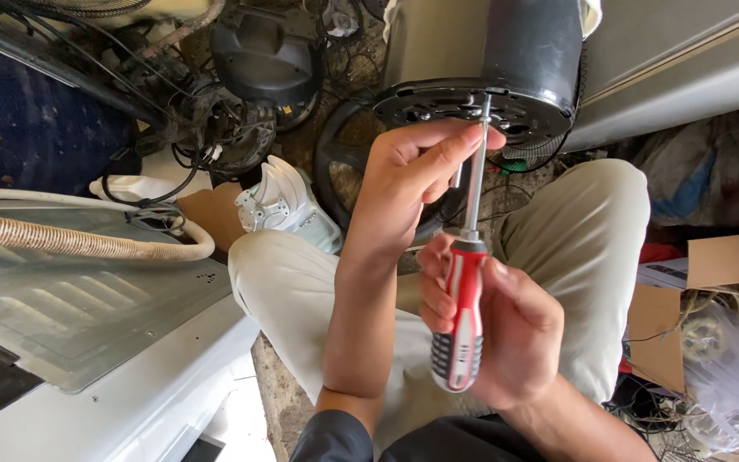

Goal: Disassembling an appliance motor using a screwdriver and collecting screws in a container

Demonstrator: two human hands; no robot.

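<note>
Screwdriver (464, 299), red/grey handle, stands upright w/ its tip up against the perforated underside of a black motor housing (506, 60) held above the person's lap. Right hand (506, 334) is wrapped round the handle; left hand (412, 184) pinches the steel shaft near the tip, guiding it. Judged step: driving or loosening a screw on the housing base; the screw itself is too small to tell. Next move calls for keeping the tip seated and shaft straight while the handle is turned. White appliance panel (87, 316) & corrugated hose (62, 239) lie at left, cardboard box (729, 265) at right.
</note>
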